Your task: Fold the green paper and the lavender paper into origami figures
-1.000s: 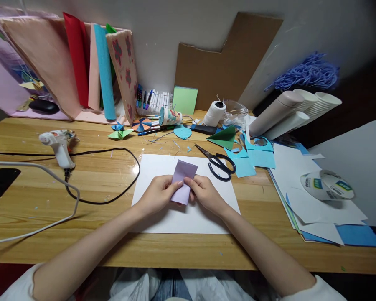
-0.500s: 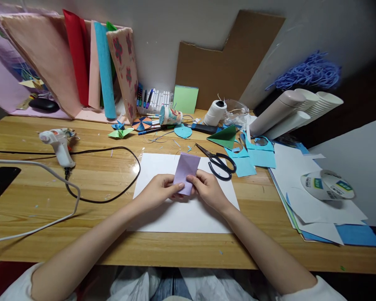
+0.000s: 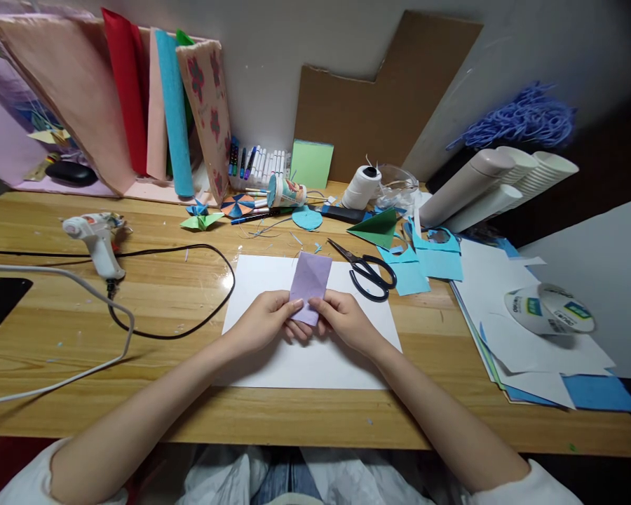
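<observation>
A folded purple paper (image 3: pixel 310 279) is held up between both hands above a white sheet (image 3: pixel 299 368). My left hand (image 3: pixel 266 319) grips its lower left edge, the thumb on the front face and the fingers behind. At the lower right, my right hand (image 3: pixel 347 321) pinches the same paper, its thumb also on the front. The two thumbs are close together but apart. Black-handled scissors (image 3: pixel 371 275) lie just beyond my right hand, partly on the white sheet, blades pointing to the back left.
A white glue gun (image 3: pixel 101 245) and looping cables are at the left. Behind stand markers (image 3: pixel 263 163), a thread spool (image 3: pixel 362 187) and a cardboard piece (image 3: pixel 352 105). Cut blue paper (image 3: pixel 439 263), stacked sheets and a tape roll (image 3: pixel 550 310) are on the right.
The purple paper has shifted slightly left and stands more upright. My left thumb has moved a little up and left on it, and my right thumb lies slightly further left.
</observation>
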### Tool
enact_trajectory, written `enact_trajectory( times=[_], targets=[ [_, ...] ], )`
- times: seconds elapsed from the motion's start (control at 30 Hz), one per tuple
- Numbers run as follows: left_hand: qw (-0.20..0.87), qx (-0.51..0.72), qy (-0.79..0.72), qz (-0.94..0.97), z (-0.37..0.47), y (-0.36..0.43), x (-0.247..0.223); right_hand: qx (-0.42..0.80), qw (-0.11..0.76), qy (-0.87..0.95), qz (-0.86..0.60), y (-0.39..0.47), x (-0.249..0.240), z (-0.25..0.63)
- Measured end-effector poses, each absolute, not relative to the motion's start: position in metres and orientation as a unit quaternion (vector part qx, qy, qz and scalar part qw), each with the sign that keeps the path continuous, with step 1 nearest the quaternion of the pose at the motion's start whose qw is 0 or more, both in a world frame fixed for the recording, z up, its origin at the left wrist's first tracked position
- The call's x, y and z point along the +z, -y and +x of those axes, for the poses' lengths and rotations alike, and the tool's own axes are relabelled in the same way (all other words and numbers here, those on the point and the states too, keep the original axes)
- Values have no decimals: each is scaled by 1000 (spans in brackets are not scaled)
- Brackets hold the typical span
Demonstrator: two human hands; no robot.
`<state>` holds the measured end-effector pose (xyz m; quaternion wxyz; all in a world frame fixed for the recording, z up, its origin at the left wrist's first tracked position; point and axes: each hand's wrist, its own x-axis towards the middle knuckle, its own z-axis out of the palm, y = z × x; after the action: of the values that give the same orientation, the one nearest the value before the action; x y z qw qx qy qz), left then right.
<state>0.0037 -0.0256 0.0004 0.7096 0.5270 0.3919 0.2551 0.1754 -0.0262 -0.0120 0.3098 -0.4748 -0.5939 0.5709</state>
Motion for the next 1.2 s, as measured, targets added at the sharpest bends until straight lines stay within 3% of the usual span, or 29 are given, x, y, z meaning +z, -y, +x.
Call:
enact_trajectory(
  times=[0.13,0.3,0.47,0.63,0.8,0.93,1.07,1.2],
  targets=[
    [708,258,-406,517,5,26,2,519,333,610,-498,26,-13,175],
    [696,273,-420,514,6,26,3,607,275,595,-449,27,-14,176],
    [694,285,-431,501,6,26,1,545,279,629,-479,29,-14,175],
    [662,301,-448,520,6,26,2,587,269,614,-454,28,-14,174],
    [641,317,-447,536,4,24,4,516,283,654,-476,29,-13,174],
    [595,336,-469,560,2,23,9,523,228,699,-430,33,-10,173],
    [613,319,-489,532,1,24,16,491,180,764,-377,38,-9,169],
    [615,370,-518,465,2,25,17,514,227,726,-398,38,-9,167]
  ],
)
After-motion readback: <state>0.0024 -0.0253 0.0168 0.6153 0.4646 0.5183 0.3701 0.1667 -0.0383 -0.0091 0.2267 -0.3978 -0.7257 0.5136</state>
